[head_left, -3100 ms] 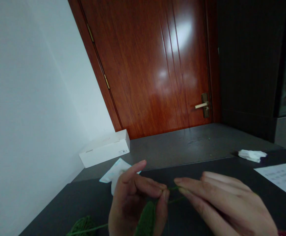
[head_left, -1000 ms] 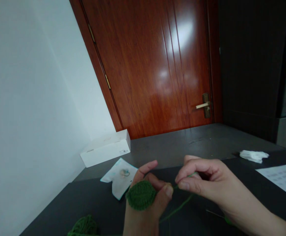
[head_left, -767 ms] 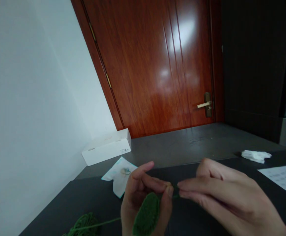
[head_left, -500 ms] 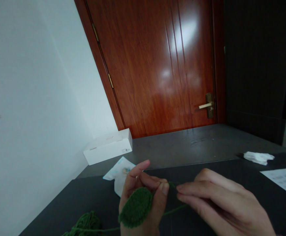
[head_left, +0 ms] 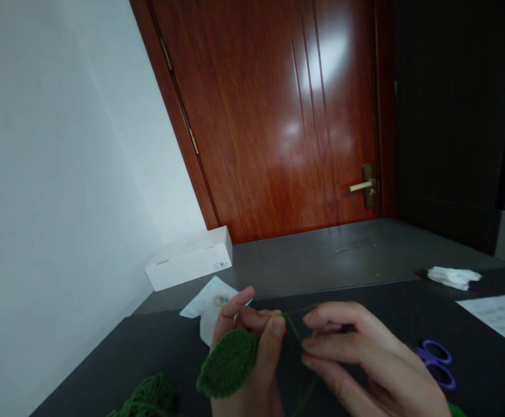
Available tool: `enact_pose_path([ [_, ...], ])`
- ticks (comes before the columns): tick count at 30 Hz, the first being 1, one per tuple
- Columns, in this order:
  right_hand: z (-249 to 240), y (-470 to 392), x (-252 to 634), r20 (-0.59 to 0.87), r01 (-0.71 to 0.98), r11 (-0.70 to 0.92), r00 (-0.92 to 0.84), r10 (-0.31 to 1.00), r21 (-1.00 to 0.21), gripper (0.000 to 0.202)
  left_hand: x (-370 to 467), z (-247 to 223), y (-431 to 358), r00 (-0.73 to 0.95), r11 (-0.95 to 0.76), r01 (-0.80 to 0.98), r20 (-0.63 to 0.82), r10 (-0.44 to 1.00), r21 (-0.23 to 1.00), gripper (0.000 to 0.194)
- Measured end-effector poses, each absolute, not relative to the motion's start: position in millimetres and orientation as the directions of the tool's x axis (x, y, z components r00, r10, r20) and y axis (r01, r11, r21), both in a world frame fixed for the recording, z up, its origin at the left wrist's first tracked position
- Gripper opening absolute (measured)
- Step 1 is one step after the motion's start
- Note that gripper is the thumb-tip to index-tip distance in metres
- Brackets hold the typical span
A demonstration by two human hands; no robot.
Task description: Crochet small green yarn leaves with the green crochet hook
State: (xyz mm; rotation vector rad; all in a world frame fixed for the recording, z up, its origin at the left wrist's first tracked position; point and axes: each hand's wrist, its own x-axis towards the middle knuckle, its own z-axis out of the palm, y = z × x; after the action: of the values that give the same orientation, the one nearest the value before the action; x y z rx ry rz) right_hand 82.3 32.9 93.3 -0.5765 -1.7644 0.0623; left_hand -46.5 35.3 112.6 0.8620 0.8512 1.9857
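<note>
With twelve o'clock set toward the brown door [head_left: 270, 116], green yarn [head_left: 293, 329] is pinched tightly between the thumb and forefinger of the left hand [head_left: 263, 370]. A green crocheted piece [head_left: 227, 364], oval with a pointed end, is held tilted against that hand, at eight o'clock from the pinch. The right hand [head_left: 387, 365] is held at four o'clock from the pinch, its fingers slightly spread; the yarn is drawn across to its fingertips, but whether it is gripped there cannot be told. A ball of green yarn [head_left: 148, 397] is seen at eight o'clock from the crocheted piece, cut off by the lower edge of the view. Purple-handled scissors [head_left: 435, 350] are placed at three o'clock from the right hand, partly hidden by it. At two o'clock from that hand, a crumpled white tissue [head_left: 453, 278] and a printed sheet [head_left: 504, 315] are laid. A white packet [head_left: 204, 301] is partly covered by the left hand, with a white box [head_left: 191, 263] beyond at eleven o'clock.
</note>
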Motion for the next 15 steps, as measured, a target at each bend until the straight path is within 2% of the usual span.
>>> enact_pose_path([
  [5, 92.0, 34.1, 84.0, 0.896, 0.451, 0.855, -0.221, 0.386, -0.256, 0.019, -47.8, 111.9, 37.9, -0.469, -0.47, -0.374, 0.275, 0.839, 0.799, 0.035],
  [7, 93.6, 34.4, 84.7, 0.899, 0.431, 0.867, -0.229, 0.374, -0.251, 0.021, -49.1, 111.9, 39.2, -0.462, -0.462, -0.399, 0.261, 0.847, 0.792, 0.036],
  [10, 98.0, 36.7, 82.6, 0.868, 0.286, 0.871, -0.189, 0.46, -0.399, 0.019, -50.6, 113.2, 40.0, -0.416, -0.408, -0.467, 0.212, 0.884, 0.785, 0.035],
  [13, 102.4, 40.2, 79.8, 0.769, 0.102, 0.777, -0.111, 0.63, -0.621, 0.017, -50.1, 114.9, 39.5, -0.335, -0.339, -0.558, 0.168, 0.927, 0.758, 0.034],
  [15, 103.9, 41.7, 79.4, 0.706, 0.02, 0.71, -0.085, 0.703, -0.704, 0.016, -49.1, 114.3, 39.4, -0.27, -0.29, -0.617, 0.15, 0.951, 0.731, 0.034],
])
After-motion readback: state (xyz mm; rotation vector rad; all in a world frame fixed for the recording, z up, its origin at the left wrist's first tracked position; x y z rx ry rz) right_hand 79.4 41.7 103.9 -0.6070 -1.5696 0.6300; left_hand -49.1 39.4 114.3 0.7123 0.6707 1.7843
